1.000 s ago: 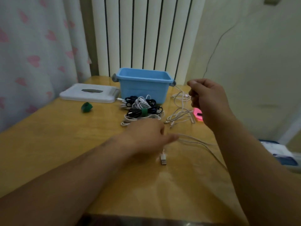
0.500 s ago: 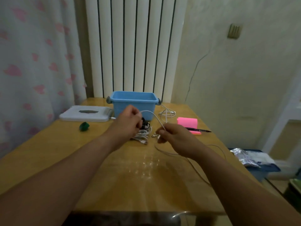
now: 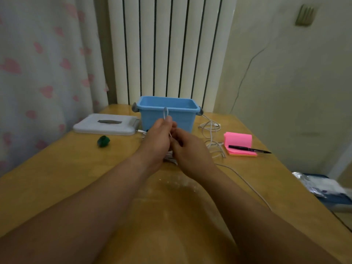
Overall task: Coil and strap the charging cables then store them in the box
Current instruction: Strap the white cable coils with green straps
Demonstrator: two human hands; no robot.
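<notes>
Both hands meet at frame centre above the bench (image 3: 57,178), in front of a blue box (image 3: 167,121). The left hand (image 3: 160,139) pinches a white cable (image 3: 164,113). A narrow loop of it stands upright above the fingertips, long axis vertical. The right hand (image 3: 190,150), just beside at lower right, curls its fingers round the same cable, which trails toward the lower right. Loose cables (image 3: 210,128) lie right of the box.
</notes>
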